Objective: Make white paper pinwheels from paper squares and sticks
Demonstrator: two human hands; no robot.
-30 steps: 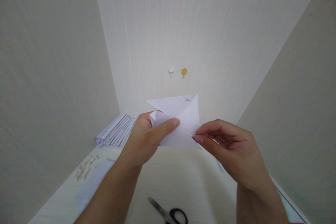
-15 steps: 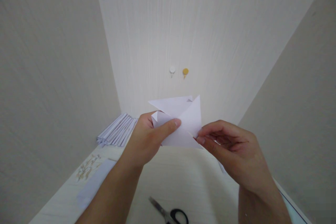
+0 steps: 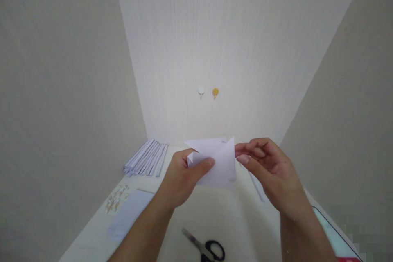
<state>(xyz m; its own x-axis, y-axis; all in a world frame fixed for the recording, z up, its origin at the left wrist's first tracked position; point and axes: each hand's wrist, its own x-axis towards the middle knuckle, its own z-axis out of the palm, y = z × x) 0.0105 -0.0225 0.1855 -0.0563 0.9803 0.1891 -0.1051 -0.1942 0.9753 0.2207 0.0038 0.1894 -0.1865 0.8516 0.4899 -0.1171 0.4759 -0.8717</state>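
Note:
A folded white paper [image 3: 219,159] is held up over a pale tabletop [image 3: 239,221]. My left hand [image 3: 181,178] grips its left part, thumb pressed on the front face and fingers behind. My right hand [image 3: 268,170] pinches the paper's upper right edge between thumb and forefinger, the other fingers curled. The paper shows triangular flaps and a small turned corner at the left.
Black-handled scissors [image 3: 207,247] lie on the table near the front. A row of rolled white paper sticks [image 3: 147,158] leans at the back left. A flat pale sheet [image 3: 129,215] and small scraps [image 3: 116,198] lie on the left. Two pins, white [image 3: 201,91] and yellow [image 3: 215,92], stick in the back wall.
Both hands and the paper sit lower in view. My right hand has shifted from the paper's lower right corner up to its upper right edge.

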